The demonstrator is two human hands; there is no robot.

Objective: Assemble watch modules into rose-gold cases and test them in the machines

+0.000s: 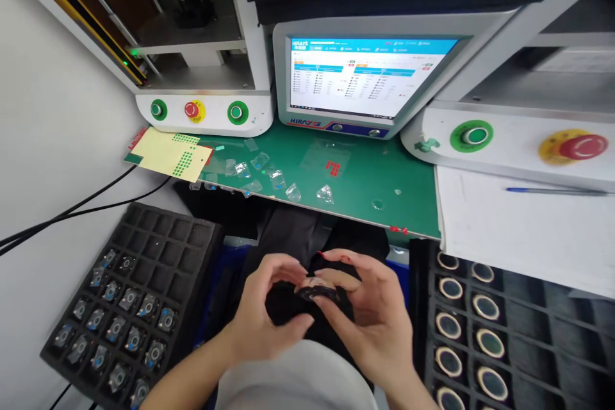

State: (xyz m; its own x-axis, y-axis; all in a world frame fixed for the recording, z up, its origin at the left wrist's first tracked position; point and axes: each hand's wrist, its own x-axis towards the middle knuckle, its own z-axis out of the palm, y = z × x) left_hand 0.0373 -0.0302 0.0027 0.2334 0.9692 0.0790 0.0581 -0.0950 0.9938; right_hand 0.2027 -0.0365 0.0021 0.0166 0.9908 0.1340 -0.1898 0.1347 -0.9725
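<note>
A small round dark part with a copper-coloured rim is held above my lap, tilted so that it shows nearly edge-on. Thumb and fingers of my right hand pinch it from the right. My left hand curves around its left side, thumb and fingers well apart. The left fingertips are close to the part's edge; whether they touch it I cannot tell. There is a small red spot on the tip of a right finger.
A black foam tray at left holds several small clear-wrapped parts; another tray at right holds several ringed discs. Clear film scraps and a yellow sticker sheet lie on the green bench. Behind stand a screen and button panels.
</note>
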